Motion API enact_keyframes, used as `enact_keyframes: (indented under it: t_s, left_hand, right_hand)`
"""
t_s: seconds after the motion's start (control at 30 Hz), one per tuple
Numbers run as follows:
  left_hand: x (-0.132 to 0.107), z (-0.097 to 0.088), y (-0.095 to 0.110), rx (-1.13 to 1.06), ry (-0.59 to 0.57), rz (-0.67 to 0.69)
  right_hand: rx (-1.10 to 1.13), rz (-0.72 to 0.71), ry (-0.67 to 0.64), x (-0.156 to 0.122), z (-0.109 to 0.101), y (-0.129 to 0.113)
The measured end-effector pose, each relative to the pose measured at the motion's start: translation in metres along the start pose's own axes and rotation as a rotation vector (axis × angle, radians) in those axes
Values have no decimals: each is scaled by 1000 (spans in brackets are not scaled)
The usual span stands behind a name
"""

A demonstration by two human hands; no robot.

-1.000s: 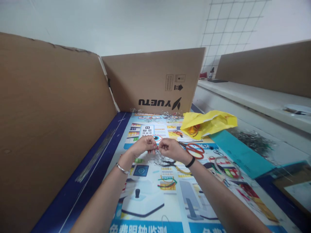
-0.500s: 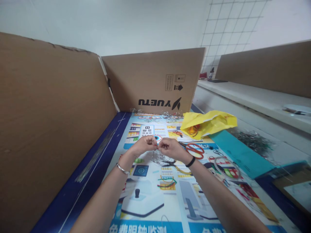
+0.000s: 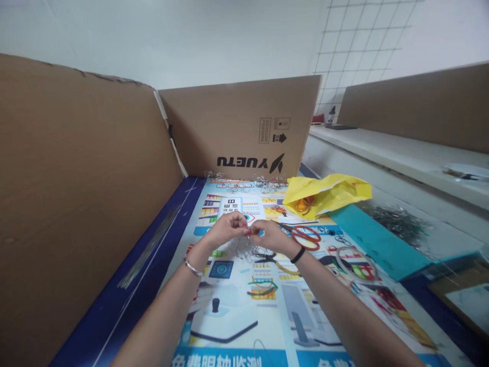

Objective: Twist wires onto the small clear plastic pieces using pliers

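My left hand (image 3: 229, 227) and my right hand (image 3: 270, 235) meet over the middle of the printed sheet, fingers bent into pinches. Between their fingertips shows a thin red strand (image 3: 248, 231), looking like coated wire; its exact shape is too small to make out. Just below them lies a loose tangle of thin silvery wire (image 3: 244, 250). Pliers (image 3: 280, 265) with yellow handles rest beside it, under my right wrist. Scissors (image 3: 306, 237) with orange-red handles lie to the right of my right hand. Nearer me are several coloured strands (image 3: 263, 289), green, red and yellow.
Cardboard panels (image 3: 237, 127) stand at the back and left. On the right are a yellow bag (image 3: 336, 191), a teal board (image 3: 378, 242), a clear coil (image 3: 357, 265) and a heap of wire scraps (image 3: 397, 221). Straight wires (image 3: 151, 244) lie along the left edge.
The fingertips have shifted slightly apart, and more of the red strand shows between them. My right fingers have loosened from a tighter curl. The things on the table stay in place.
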State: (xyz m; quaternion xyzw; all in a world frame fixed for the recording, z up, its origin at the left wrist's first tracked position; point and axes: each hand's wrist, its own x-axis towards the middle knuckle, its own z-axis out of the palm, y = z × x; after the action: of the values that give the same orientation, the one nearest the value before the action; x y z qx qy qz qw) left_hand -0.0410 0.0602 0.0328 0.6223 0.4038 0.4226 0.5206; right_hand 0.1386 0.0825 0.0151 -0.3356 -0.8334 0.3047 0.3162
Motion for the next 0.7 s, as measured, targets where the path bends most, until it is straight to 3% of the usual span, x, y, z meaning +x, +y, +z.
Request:
enact_keyframes:
  t_s: [0.7]
  left_hand:
    - [1,3,0,340,90,190]
  right_hand:
    - [113,27,8,0,-3,0]
